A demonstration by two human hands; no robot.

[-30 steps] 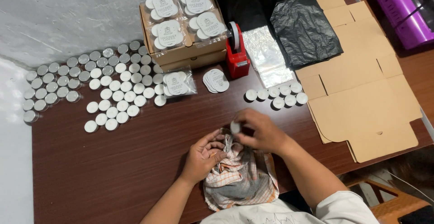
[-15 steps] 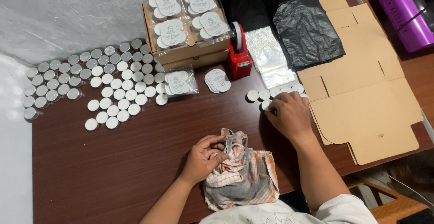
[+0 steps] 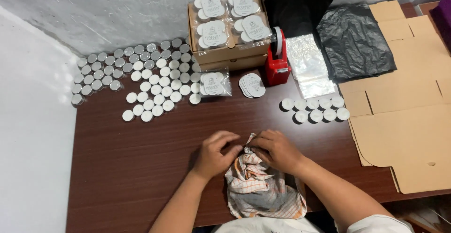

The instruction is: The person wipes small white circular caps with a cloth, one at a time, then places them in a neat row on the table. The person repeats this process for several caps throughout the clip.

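We are seeing a brown cardboard box (image 3: 229, 54) sitting at the back of the surface, with four clear packets (image 3: 232, 14) of round white labelled discs lying on top of it. Just in front of it, a single clear packet (image 3: 214, 83) is lying flat, and a small stack of round white labels (image 3: 252, 85) is resting beside it. To the right, clear plastic bags (image 3: 310, 66) and a black plastic bag (image 3: 354, 42) are lying near flat, unfolded cardboard cartons (image 3: 404, 120).
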